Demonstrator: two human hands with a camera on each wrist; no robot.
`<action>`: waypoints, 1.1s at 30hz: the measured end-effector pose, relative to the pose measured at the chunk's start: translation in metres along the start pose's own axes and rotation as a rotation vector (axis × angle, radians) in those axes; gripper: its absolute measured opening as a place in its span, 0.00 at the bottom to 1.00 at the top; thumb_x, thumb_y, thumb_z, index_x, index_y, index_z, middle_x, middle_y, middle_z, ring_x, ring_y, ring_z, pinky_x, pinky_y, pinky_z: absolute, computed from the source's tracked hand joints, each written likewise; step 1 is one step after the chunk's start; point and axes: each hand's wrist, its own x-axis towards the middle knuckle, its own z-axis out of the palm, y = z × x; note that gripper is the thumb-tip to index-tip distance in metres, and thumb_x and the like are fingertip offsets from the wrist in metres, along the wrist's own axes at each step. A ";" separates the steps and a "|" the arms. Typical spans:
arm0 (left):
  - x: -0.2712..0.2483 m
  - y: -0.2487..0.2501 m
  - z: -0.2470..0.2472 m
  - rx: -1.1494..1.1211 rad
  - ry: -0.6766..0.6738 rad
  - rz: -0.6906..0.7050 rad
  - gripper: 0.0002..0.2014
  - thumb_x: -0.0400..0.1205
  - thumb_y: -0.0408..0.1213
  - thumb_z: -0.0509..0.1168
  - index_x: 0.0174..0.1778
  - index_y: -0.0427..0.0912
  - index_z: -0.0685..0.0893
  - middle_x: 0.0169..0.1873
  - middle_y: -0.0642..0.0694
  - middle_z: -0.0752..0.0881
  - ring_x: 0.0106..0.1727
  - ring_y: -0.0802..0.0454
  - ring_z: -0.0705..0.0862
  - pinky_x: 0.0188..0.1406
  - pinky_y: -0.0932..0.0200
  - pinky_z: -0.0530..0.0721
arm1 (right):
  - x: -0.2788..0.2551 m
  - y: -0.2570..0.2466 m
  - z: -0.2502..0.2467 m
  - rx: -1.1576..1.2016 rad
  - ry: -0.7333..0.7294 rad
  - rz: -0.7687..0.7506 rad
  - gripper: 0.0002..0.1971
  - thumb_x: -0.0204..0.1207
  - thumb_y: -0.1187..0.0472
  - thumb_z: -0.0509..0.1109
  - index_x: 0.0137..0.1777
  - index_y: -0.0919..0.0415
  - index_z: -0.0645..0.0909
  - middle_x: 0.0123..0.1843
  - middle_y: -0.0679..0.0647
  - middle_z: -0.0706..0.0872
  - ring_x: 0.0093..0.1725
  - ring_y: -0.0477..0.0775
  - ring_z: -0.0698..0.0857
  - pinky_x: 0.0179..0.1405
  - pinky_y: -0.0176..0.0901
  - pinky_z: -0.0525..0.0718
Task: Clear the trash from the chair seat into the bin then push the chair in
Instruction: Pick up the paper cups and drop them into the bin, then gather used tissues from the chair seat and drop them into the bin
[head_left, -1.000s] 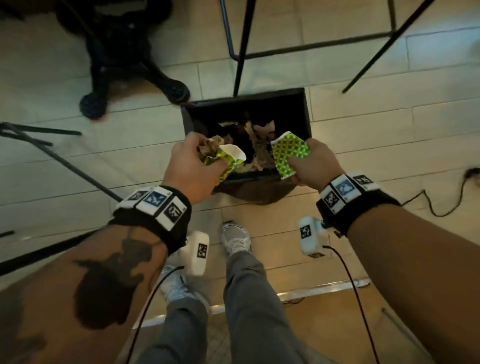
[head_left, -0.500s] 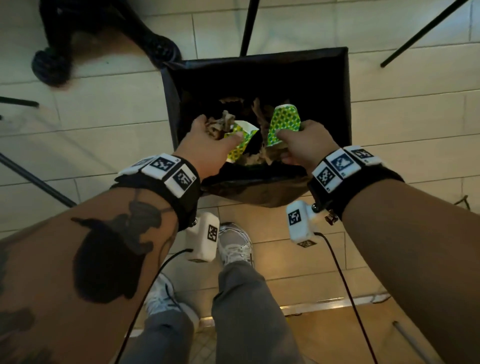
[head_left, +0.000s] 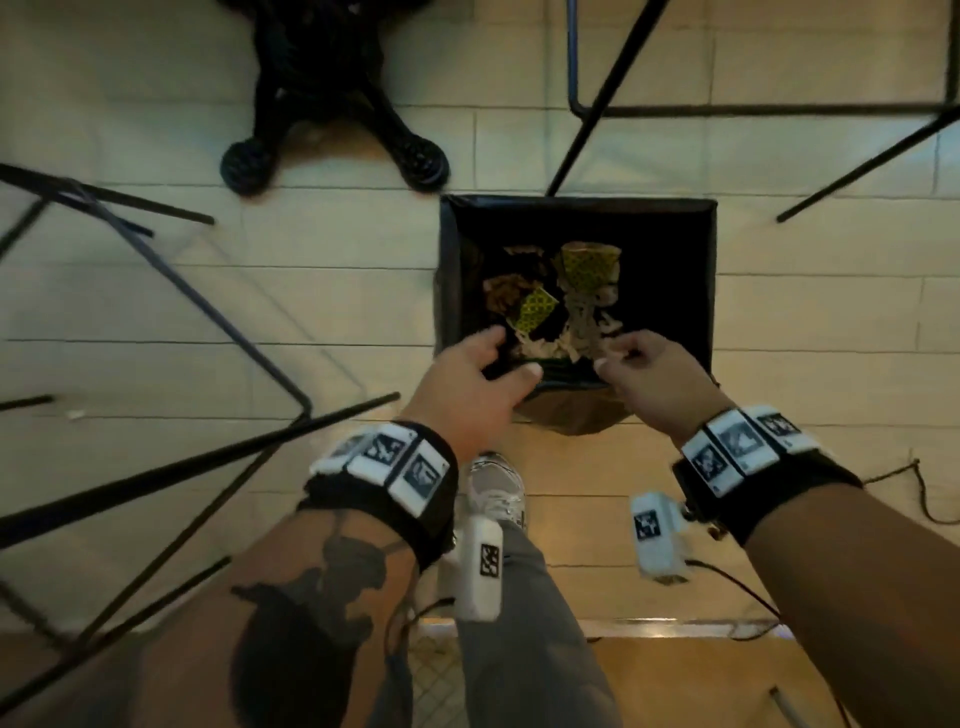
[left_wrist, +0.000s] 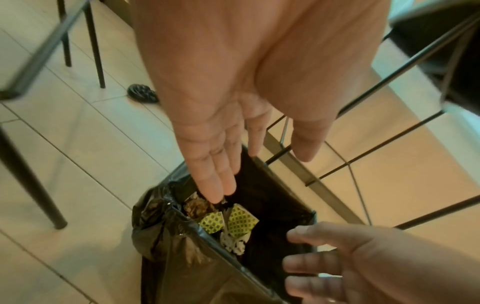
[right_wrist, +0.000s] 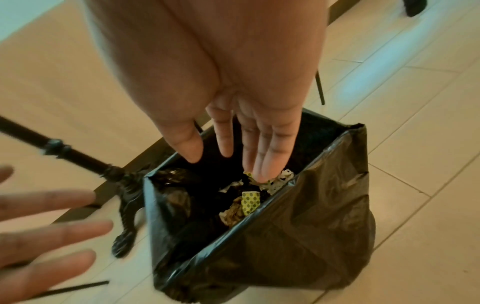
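- Emptied since half a second ago: left hand (head_left: 470, 384) and right hand (head_left: 657, 376), both then gripping green-patterned wrappers over the bin, now spread wide with fingers straight and nothing held; confirmed in both wrist views, left hand (left_wrist: 241, 98), right hand (right_wrist: 233, 86).
- Nearest: both hands just above the near rim of the bin (head_left: 709, 280), left at the near-left corner, right at the near-middle; neither touching the liner, as far as visible.
- Just beyond and below the fingertips: dropped trash (head_left: 558, 301) lying inside the bin on crumpled paper; two green-patterned pieces (left_wrist: 227, 221) side by side, long edges running roughly away from the hands.
- Farther, up and to the left: wheeled chair base (head_left: 332, 104) on the tiled floor, well apart from both hands; seat out of view, so impossible to tell whether cleared.
- Judged next: turning toward that chair for the push; left hand nearer to it; thin black table legs (head_left: 597, 114) standing between bin and chair path, worth avoiding.
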 end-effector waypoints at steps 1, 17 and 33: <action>-0.027 0.006 -0.009 0.001 0.010 -0.001 0.31 0.84 0.49 0.71 0.84 0.51 0.72 0.76 0.47 0.81 0.74 0.53 0.81 0.69 0.61 0.77 | -0.017 -0.008 0.001 -0.003 -0.028 -0.024 0.19 0.72 0.42 0.74 0.60 0.49 0.84 0.59 0.54 0.90 0.56 0.58 0.89 0.60 0.53 0.87; -0.407 -0.048 -0.160 -0.030 0.263 0.211 0.16 0.84 0.50 0.70 0.67 0.57 0.83 0.58 0.60 0.86 0.56 0.60 0.86 0.54 0.53 0.87 | -0.328 -0.220 0.028 -0.493 -0.359 -0.678 0.07 0.80 0.44 0.66 0.56 0.32 0.78 0.49 0.35 0.87 0.43 0.35 0.88 0.38 0.29 0.78; -0.520 -0.179 -0.258 -0.143 1.066 0.218 0.12 0.83 0.47 0.72 0.61 0.56 0.81 0.56 0.53 0.82 0.53 0.56 0.84 0.45 0.58 0.88 | -0.471 -0.313 0.189 -0.800 -0.349 -1.512 0.18 0.81 0.56 0.70 0.71 0.54 0.81 0.75 0.57 0.78 0.51 0.52 0.88 0.45 0.45 0.91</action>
